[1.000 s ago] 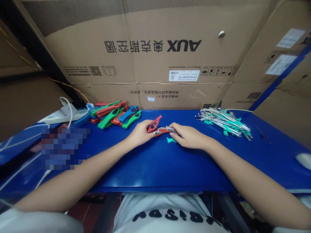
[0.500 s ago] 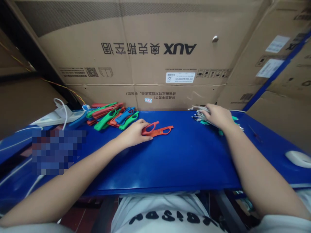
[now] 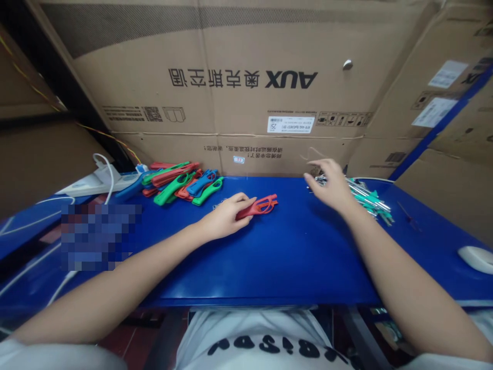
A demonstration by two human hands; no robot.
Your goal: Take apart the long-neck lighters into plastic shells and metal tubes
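My left hand [image 3: 227,218] is closed around the rear end of a red plastic handle shell [image 3: 262,206] with a looped finger opening, low over the blue table. In the earlier view it shows as two separate-looking pieces; now they lie together. At the right, my right hand [image 3: 331,185] is open, thumb and fingers apart, above a bundle of thin metal rods with green parts [image 3: 372,200]. Fine wire ends [image 3: 320,180] show beneath its fingers. Whether it touches the bundle is hidden.
A pile of red, green and blue handle shells [image 3: 173,185] lies at the back left, near a white power strip [image 3: 88,185]. Cardboard [image 3: 246,118] stands along the back. A white mouse [image 3: 476,258] sits at the right; a thin dark tool [image 3: 410,216] lies nearby.
My left hand has moved slightly right, and the red pieces it holds have come together. My right hand has opened and shifted left off the bundle, exposing more rods.
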